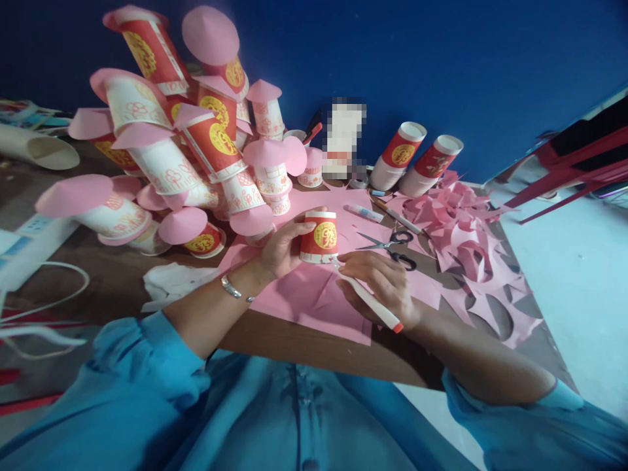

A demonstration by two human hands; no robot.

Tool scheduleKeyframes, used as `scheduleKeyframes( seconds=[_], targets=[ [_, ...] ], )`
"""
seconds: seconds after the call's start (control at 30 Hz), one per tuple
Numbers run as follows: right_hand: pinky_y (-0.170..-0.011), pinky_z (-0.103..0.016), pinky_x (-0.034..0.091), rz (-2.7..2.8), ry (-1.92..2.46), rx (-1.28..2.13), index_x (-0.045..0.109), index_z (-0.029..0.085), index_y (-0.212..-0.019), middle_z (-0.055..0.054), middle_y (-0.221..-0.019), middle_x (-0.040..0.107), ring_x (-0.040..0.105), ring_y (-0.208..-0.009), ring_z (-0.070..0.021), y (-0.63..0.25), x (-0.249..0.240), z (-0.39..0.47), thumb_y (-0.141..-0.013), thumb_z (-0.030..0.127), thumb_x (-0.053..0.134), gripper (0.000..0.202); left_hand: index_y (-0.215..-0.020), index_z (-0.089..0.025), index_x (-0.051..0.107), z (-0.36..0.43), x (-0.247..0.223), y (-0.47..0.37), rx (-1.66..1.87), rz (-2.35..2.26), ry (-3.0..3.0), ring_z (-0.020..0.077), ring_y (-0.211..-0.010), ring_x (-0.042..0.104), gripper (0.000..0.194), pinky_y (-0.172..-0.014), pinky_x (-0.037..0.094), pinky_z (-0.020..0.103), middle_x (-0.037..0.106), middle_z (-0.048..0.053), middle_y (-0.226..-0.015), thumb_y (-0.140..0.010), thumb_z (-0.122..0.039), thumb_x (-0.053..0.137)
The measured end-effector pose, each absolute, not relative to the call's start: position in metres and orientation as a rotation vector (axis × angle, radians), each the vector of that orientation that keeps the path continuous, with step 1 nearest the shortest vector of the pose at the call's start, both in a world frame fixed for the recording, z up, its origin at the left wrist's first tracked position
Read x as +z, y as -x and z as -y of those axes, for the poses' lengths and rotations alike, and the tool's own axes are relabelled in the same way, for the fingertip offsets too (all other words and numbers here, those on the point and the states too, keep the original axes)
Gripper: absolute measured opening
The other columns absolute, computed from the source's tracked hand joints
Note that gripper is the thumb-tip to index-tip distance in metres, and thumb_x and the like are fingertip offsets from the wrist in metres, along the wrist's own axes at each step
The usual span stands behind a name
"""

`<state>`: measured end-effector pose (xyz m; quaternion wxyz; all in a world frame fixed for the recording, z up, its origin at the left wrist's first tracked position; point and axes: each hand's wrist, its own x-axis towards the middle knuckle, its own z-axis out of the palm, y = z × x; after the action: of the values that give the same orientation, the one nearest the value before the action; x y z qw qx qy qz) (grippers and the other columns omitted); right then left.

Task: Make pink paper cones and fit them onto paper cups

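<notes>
My left hand (pixel 284 248) is closed around the side of a red paper cup (pixel 320 237) with a gold round emblem and a white band along its lower edge. A white marker (pixel 373 302) with an orange end is gripped in my right hand (pixel 380 281). Its tip meets the white band of the cup, where small reddish marks show. Under both hands lie sheets of pink paper (pixel 294 294). Just beyond my right hand rest scissors (pixel 390 245) with black handles, their blades apart.
Several decorated cups with pink paper cones (pixel 161 157) are piled at the left. Two stacks of paper cups (pixel 392 163) stand by the blue wall. Pink paper scraps (pixel 466 229) cover the right side. A glue tube (pixel 363 212) lies behind the scissors; crumpled white tissue (pixel 171 284) lies near my left forearm.
</notes>
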<state>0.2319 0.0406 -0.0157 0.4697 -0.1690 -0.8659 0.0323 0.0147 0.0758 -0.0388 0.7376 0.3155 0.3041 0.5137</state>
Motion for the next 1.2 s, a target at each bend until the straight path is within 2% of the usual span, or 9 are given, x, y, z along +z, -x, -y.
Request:
scheduleKeyframes(
  seconds=[0.07, 0.17, 0.3, 0.4, 0.53, 0.7, 1.0, 1.2],
  targets=[
    [-0.079, -0.039, 0.071, 2.129, 0.421, 0.085, 0.065, 0.020, -0.117, -0.006, -0.089, 0.078, 0.082, -0.092, -0.0258, -0.2321, -0.0170, -0.0407, -0.092, 0.010, 0.071, 0.027, -0.118, -0.017, 0.076, -0.0766, -0.0396, -0.0151, 1.149, -0.660, -0.674, 0.0247, -0.112, 0.067, 0.038, -0.097, 0.053, 0.036, 0.076, 0.010, -0.117, -0.083, -0.032, 0.075],
    [-0.080, -0.038, 0.071, 2.145, 0.421, 0.107, 0.065, 0.020, -0.116, -0.005, -0.090, 0.079, 0.083, -0.095, -0.0261, -0.2315, -0.0200, -0.0398, -0.093, 0.011, 0.071, 0.026, -0.115, -0.016, 0.076, -0.0765, -0.0410, -0.0159, 1.163, -0.641, -0.659, 0.0252, -0.114, 0.066, 0.039, -0.098, 0.053, 0.036, 0.076, 0.010, -0.116, -0.081, -0.034, 0.077],
    [-0.081, -0.038, 0.072, 2.170, 0.409, 0.130, 0.065, 0.019, -0.115, -0.007, -0.092, 0.080, 0.083, -0.097, -0.0261, -0.2304, -0.0230, -0.0382, -0.094, 0.012, 0.072, 0.023, -0.119, -0.017, 0.074, -0.0736, -0.0407, -0.0171, 1.138, -0.653, -0.711, 0.0238, -0.106, 0.067, 0.048, -0.092, 0.054, 0.034, 0.075, 0.009, -0.112, -0.080, -0.043, 0.085],
    [-0.081, -0.038, 0.072, 2.188, 0.383, 0.146, 0.065, 0.019, -0.116, -0.008, -0.094, 0.080, 0.083, -0.099, -0.0258, -0.2303, -0.0222, -0.0380, -0.095, 0.013, 0.072, 0.022, -0.122, -0.021, 0.072, -0.0721, -0.0407, -0.0171, 1.097, -0.668, -0.766, 0.0214, -0.098, 0.068, 0.053, -0.085, 0.054, 0.033, 0.074, 0.006, -0.107, -0.077, -0.042, 0.090],
    [-0.076, -0.039, 0.071, 2.169, 0.366, 0.115, 0.064, 0.017, -0.115, -0.009, -0.090, 0.079, 0.082, -0.090, -0.0257, -0.2311, -0.0181, -0.0390, -0.095, 0.013, 0.071, 0.022, -0.118, -0.019, 0.073, -0.0730, -0.0426, -0.0159, 1.101, -0.673, -0.801, 0.0190, -0.091, 0.066, 0.046, -0.083, 0.054, 0.032, 0.073, 0.005, -0.099, -0.079, -0.039, 0.088],
    [-0.061, -0.032, 0.064, 2.152, 0.421, 0.052, 0.064, 0.017, -0.110, -0.007, -0.082, 0.077, 0.077, -0.070, -0.0206, -0.2317, -0.0152, -0.0398, -0.094, 0.011, 0.070, 0.019, -0.121, -0.017, 0.074, -0.0748, -0.0431, -0.0153, 1.085, -0.681, -0.772, 0.0194, -0.088, 0.065, 0.048, -0.082, 0.054, 0.033, 0.072, 0.007, -0.097, -0.079, -0.039, 0.085],
    [-0.064, -0.030, 0.065, 2.162, 0.444, 0.012, 0.064, 0.018, -0.107, -0.004, -0.081, 0.077, 0.077, -0.072, -0.0190, -0.2323, -0.0174, -0.0407, -0.095, 0.012, 0.070, 0.015, -0.114, -0.015, 0.075, -0.0742, -0.0402, -0.0157, 1.071, -0.667, -0.750, 0.0173, -0.081, 0.063, 0.043, -0.076, 0.053, 0.030, 0.070, 0.006, -0.092, -0.078, -0.038, 0.084],
    [-0.065, -0.029, 0.065, 2.163, 0.458, -0.008, 0.065, 0.019, -0.106, -0.004, -0.081, 0.077, 0.077, -0.072, -0.0182, -0.2309, -0.0182, -0.0410, -0.097, 0.014, 0.069, 0.011, -0.120, -0.016, 0.073, -0.0741, -0.0410, -0.0159, 1.065, -0.674, -0.756, 0.0192, -0.085, 0.065, 0.048, -0.079, 0.054, 0.033, 0.072, 0.007, -0.097, -0.077, -0.035, 0.084]
  ],
)
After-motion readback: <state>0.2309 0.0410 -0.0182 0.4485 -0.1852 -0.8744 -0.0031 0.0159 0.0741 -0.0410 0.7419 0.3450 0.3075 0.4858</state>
